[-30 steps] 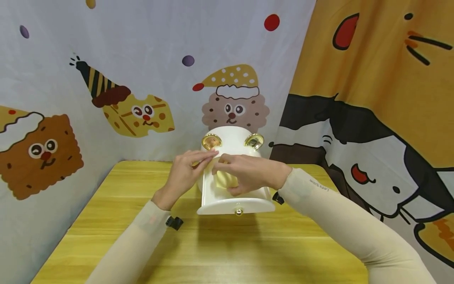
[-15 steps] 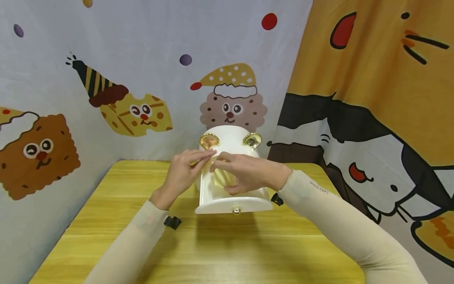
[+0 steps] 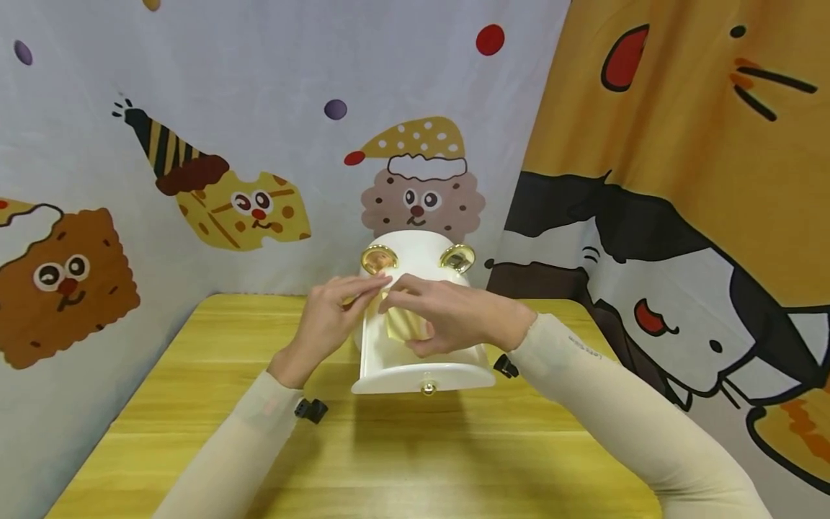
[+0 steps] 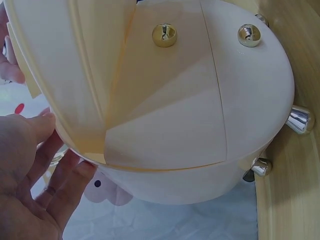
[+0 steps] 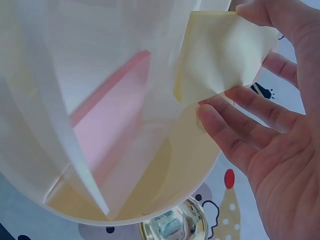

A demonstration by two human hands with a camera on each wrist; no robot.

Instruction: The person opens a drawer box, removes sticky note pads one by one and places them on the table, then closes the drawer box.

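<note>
A white rounded desktop storage box (image 3: 418,249) has its top drawer (image 3: 389,380) pulled out toward me. My right hand (image 3: 457,317) is over the drawer, pinching a pale yellow sticky-note pad (image 5: 225,55) between thumb and fingertips. Inside the drawer leans a pink sticky-note pad (image 5: 117,110), seen in the right wrist view. At the left side, my left hand (image 3: 324,317) grips the rim of the box with thumb and fingers; the left wrist view has its fingertips right at that rim. Lower drawer fronts carry gold knobs (image 4: 165,35).
The box stands on a yellow wood-grain table (image 3: 259,447) and has shiny feet (image 4: 300,120). Two gold round ears (image 3: 457,258) rise from its top. Behind hangs a cartoon-printed curtain (image 3: 259,86). A small black device (image 3: 311,410) sits at each wrist.
The head view has drifted slightly, shifting everything a little to the left. Both hands keep nearly the same place at the drawer, the yellow pad still in the right one.
</note>
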